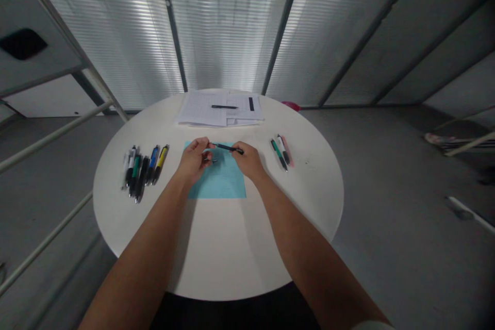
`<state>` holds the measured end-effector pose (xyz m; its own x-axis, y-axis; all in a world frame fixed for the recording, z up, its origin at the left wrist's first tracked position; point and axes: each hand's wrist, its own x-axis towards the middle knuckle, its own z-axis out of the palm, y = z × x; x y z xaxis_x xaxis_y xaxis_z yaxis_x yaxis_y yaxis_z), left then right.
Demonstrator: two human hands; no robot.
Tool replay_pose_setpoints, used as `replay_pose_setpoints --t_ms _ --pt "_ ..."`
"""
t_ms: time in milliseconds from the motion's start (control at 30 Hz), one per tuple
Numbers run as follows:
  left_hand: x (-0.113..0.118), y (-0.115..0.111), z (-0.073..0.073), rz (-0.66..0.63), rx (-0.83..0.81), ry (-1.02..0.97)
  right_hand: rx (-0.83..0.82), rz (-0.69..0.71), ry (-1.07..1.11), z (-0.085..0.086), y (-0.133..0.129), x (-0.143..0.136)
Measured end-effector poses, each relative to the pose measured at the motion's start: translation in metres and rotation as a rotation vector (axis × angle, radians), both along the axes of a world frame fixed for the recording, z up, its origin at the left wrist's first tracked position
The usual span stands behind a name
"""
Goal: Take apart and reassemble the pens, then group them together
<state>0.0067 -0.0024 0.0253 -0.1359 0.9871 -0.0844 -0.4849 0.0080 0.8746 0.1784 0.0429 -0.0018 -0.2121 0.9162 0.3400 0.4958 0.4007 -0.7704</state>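
Observation:
A dark pen (227, 148) is held nearly level between my two hands, above a light blue sheet (222, 183). My left hand (194, 160) is closed, its thumb and fingertip pinching the pen's thin left end. Just under those fingers shows a small shiny piece (214, 161), too small to make out; whether the curled fingers touch it I cannot tell. My right hand (248, 160) closes round the thicker black right end of the pen.
Left on the round white table (216, 247) lie several pens (139, 170), with a yellow pen (160, 164) among them. To the right are a green pen (279, 154) and a white-and-black pen (283, 149). Stacked papers (204, 108) at the back carry a black pen (224, 106).

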Motion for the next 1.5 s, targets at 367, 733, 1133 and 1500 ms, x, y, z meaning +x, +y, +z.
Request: replay_pose_setpoints --t_ms 367,733,1133,1500 --pt "-0.0006 0.0014 -0.0023 0.001 -0.008 0.0 0.022 -0.041 -0.06 0.003 -0.0014 -0.0008" --pt "0.0007 0.0013 -0.001 0.026 -0.023 0.045 0.049 -0.079 -0.115 -0.0014 0.0018 -0.0003" --pt "-0.0029 0.0028 -0.0049 0.015 -0.009 0.004 0.019 -0.08 -0.098 0.0021 0.0009 -0.0002" --pt "0.0022 0.0026 -0.0042 0.029 -0.013 0.121 0.034 -0.074 -0.145 0.0021 -0.0001 0.0"
